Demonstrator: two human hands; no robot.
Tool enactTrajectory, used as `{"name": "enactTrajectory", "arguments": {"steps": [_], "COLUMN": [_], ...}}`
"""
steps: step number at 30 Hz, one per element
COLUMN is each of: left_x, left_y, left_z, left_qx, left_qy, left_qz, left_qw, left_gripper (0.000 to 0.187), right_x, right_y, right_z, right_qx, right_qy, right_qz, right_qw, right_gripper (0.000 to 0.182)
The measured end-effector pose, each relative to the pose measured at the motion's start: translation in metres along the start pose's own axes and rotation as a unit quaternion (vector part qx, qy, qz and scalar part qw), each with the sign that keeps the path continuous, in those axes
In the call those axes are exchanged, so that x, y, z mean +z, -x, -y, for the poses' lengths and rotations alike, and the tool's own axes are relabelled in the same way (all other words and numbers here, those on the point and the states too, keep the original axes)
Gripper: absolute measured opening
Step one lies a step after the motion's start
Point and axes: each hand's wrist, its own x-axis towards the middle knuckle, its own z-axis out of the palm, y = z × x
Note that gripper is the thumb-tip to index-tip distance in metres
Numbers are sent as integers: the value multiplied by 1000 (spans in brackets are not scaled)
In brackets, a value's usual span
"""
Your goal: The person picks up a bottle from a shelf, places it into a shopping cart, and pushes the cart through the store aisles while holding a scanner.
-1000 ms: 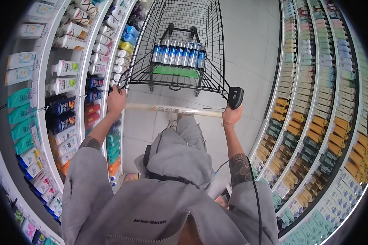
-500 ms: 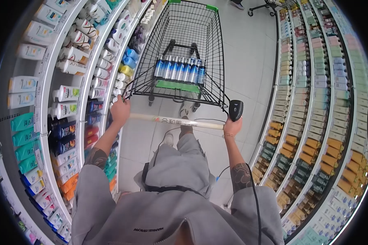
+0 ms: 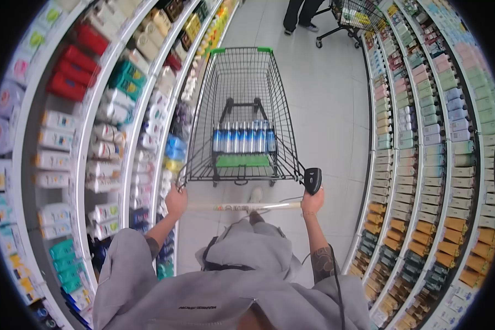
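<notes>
My left hand (image 3: 176, 202) is closed around the left end of a pale shopping cart handle (image 3: 242, 207). My right hand (image 3: 313, 203) is wrapped round the right end of the same bar. Just above the right hand sits a black handheld device (image 3: 313, 180); whether the fingers touch it cannot be made out. The black wire shopping cart (image 3: 286, 132), with green corner pieces, is in front of me. Inside, near its handle end, a row of blue and silver cans (image 3: 243, 137) stands upright behind a green panel (image 3: 242, 161).
Shelves of bottles and tubes (image 3: 58, 137) line the left side, close to the cart. More shelves (image 3: 412, 181) with boxes and bottles run along the right. Farther up the aisle are a person's legs (image 3: 302, 15) and another cart (image 3: 355, 19). Pale floor tiles (image 3: 333, 110) lie between.
The cart and both hands sit lower in view. More of the aisle ahead shows, with the other person's legs and cart further into view. My legs have shifted in stride; both hands keep their grip.
</notes>
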Motion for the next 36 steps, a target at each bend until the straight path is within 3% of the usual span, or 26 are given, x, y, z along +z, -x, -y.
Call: {"name": "enactTrajectory", "arguments": {"steps": [7,13,25,29,31,36], "left_x": [9,4,-19,-19,-16,-19], "left_y": [-93,-178,-348,-406,-429,-484], "left_z": [-31,-62,-148,-171,-181,-207], "left_qx": [7,25,25,36,52,37], "left_qy": [-7,-24,-53,-43,-27,-58], "left_qz": [-17,-57,-56,-39,-77,-37], "left_qw": [1000,998,997,998,995,997], "left_gripper": [30,31,26,28,30,28], "right_x": [51,98,191,214,224,252], "right_y": [-66,-122,-253,-303,-325,-376], "right_z": [23,48,134,170,180,189], "right_qx": [8,-21,-23,-4,41,91], "right_qy": [12,16,-15,4,-30,-67], "right_qz": [7,20,-15,21,69,120], "right_qw": [1000,999,999,1000,996,986], "right_gripper": [21,37,26,21,20,22]}}
